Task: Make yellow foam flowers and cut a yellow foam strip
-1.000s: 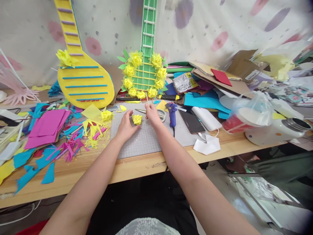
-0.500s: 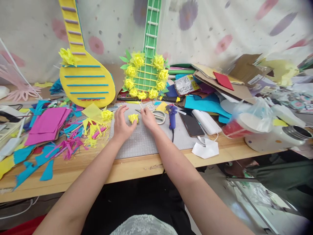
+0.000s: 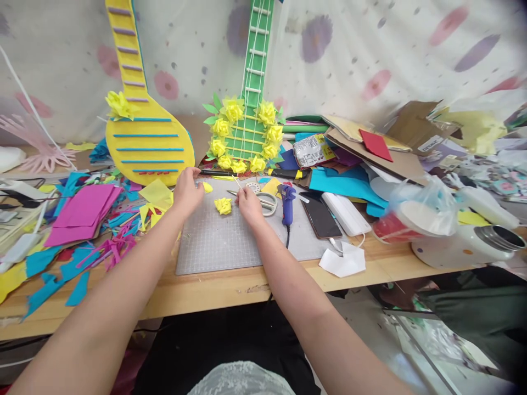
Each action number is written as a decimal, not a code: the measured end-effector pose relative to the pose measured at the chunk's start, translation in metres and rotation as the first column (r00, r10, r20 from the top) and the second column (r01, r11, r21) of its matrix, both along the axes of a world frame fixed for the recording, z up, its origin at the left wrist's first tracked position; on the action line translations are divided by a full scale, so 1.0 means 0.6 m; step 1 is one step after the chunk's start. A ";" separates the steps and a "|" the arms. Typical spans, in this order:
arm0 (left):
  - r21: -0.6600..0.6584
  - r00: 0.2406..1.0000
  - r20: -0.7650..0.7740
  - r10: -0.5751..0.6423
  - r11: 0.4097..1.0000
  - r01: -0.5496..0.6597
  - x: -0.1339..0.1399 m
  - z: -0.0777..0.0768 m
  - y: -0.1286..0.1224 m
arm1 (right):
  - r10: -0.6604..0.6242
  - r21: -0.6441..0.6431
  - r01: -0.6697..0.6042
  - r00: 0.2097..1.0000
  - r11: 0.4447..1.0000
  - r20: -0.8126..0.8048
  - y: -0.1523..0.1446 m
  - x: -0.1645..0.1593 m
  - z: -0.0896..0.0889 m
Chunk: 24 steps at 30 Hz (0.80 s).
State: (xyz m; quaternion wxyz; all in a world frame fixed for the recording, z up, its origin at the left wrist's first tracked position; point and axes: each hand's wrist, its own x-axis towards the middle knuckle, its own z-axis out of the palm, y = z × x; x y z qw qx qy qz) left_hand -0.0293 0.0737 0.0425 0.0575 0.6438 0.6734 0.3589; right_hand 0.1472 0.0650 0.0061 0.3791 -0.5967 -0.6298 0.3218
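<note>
My right hand [image 3: 250, 204] is closed around a thin white stick [image 3: 236, 180] above the grey cutting mat [image 3: 218, 247]. A small yellow crepe-paper flower [image 3: 223, 206] lies on the mat just left of those fingers. My left hand [image 3: 188, 191] is at the mat's far left corner, thumb and fingers apart, its palm side hidden. Beside its thumb shows a yellow paper piece [image 3: 207, 187]. Scissors [image 3: 267, 204] lie partly behind my right hand, and a purple glue gun [image 3: 287, 206] stands to their right.
Behind are a yellow paper lute shape [image 3: 150, 140] and a green one [image 3: 247, 129] ringed with yellow flowers. Magenta sheets [image 3: 82, 214] and paper scraps lie left. A phone [image 3: 321, 215], a white power bank [image 3: 346, 213], a bagged cup [image 3: 403, 222] and an open flask [image 3: 457, 247] are right.
My left hand has moved left and away from the small flower, over where another yellow flower lay. The right hand still grips the stick. The view has shifted slightly.
</note>
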 end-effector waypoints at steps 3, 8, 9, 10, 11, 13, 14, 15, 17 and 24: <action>-0.213 0.982 -0.168 -0.084 0.976 0.047 -0.014 -0.002 0.032 | -0.068 -0.030 0.067 0.997 0.997 -0.021 -0.002 -0.002 0.004; -0.320 0.854 -0.425 -0.301 0.932 0.169 -0.011 -0.007 0.066 | -0.046 0.053 0.046 0.999 0.998 0.008 -0.003 -0.004 0.007; -0.357 0.830 -0.454 -0.325 0.920 0.165 -0.011 -0.006 0.072 | -0.036 0.066 0.035 0.999 0.997 0.025 -0.002 -0.004 0.005; -0.400 0.805 -0.480 -0.348 0.904 0.153 -0.011 -0.004 0.078 | -0.028 0.076 0.024 0.999 0.997 0.044 0.000 -0.004 0.003; -0.443 0.779 -0.504 -0.372 0.886 0.137 -0.011 -0.002 0.083 | -0.024 0.084 0.019 0.998 0.996 0.064 0.001 -0.003 0.001; -0.506 0.730 -0.545 -0.413 0.856 0.106 -0.010 0.003 0.093 | -0.030 0.100 0.019 0.994 0.995 0.102 0.002 -0.002 -0.002; -0.524 0.710 -0.561 -0.425 0.847 0.093 -0.009 0.006 0.097 | -0.037 0.110 0.024 0.992 0.994 0.120 0.003 -0.002 -0.004; -0.534 0.694 -0.577 -0.431 0.842 0.079 -0.008 0.010 0.100 | -0.046 0.118 0.029 0.989 0.993 0.140 0.002 -0.001 -0.005; -0.547 0.671 -0.605 -0.429 0.836 0.041 -0.004 0.015 0.105 | -0.061 0.126 0.038 0.981 0.991 0.186 0.001 0.000 -0.006; -0.563 0.661 -0.627 -0.412 0.826 -0.018 -0.005 0.016 0.118 | -0.064 0.133 0.026 0.956 0.991 0.288 -0.002 -0.005 -0.007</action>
